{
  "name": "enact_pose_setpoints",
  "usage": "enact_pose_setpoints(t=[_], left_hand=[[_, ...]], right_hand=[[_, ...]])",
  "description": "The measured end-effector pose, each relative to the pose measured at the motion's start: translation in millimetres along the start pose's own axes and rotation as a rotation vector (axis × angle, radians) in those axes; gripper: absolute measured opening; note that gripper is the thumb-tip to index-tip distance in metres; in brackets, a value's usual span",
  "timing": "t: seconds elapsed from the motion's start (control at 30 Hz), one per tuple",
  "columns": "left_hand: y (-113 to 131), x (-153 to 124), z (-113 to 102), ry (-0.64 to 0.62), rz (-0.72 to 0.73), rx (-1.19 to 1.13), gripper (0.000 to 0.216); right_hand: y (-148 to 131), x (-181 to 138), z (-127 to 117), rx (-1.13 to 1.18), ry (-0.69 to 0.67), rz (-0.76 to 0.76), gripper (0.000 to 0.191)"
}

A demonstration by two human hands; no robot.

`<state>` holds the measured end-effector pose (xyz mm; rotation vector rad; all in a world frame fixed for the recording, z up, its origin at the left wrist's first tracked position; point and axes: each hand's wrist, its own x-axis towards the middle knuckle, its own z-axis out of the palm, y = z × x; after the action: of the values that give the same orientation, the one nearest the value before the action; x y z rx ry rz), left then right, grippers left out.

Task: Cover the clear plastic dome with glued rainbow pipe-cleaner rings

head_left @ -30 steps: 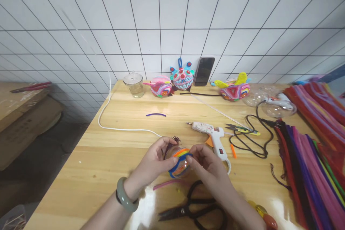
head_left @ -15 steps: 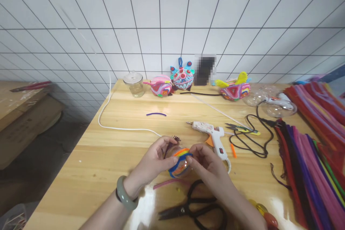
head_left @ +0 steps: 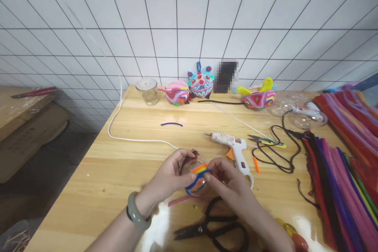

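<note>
Both hands hold a clear plastic ball (head_left: 197,179) wrapped with orange, yellow, green and blue pipe cleaners, just above the wooden table (head_left: 124,165). My left hand (head_left: 169,177), with a grey-green bangle on its wrist, grips the ball's left side, thumb pressed on the blue strand. My right hand (head_left: 227,179) pinches the coloured strands on the ball's right side. A dark fringed piece sticks up behind the ball. Black scissors (head_left: 212,228) lie just in front of my hands, a pink pipe cleaner (head_left: 180,201) beside them.
A white glue gun (head_left: 234,150) with black cord lies right of the hands, small snips (head_left: 265,141) beyond it. Finished pipe-cleaner figures (head_left: 201,84), a glass jar (head_left: 147,91) and clear half-shells (head_left: 307,116) stand along the tiled wall. Pipe-cleaner bundles (head_left: 339,177) cover the right side. A white cable (head_left: 124,138) crosses the left.
The hands and ball have barely moved; the view has shifted slightly downward.
</note>
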<state>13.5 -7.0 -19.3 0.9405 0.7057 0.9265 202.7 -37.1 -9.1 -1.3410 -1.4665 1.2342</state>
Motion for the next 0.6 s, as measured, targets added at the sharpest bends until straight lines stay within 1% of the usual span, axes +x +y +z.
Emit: enact_pose_setpoints(t=[0.2, 0.33, 0.6], left_hand=[[-0.6, 0.1, -0.1, 0.012, 0.005, 0.025, 0.038], [-1.0, 0.3, -0.8, 0.015, 0.016, 0.042, 0.039], [-3.2, 1.3, -3.5, -0.016, 0.038, 0.008, 0.040]], right_hand=[[1.7, -0.1, 0.8, 0.058, -0.019, 0.029, 0.016], [-0.1, 0.9, 1.1, 0.079, -0.005, 0.052, 0.022], [0.5, 2.6, 2.3, 0.142, -0.021, 0.103, 0.029]])
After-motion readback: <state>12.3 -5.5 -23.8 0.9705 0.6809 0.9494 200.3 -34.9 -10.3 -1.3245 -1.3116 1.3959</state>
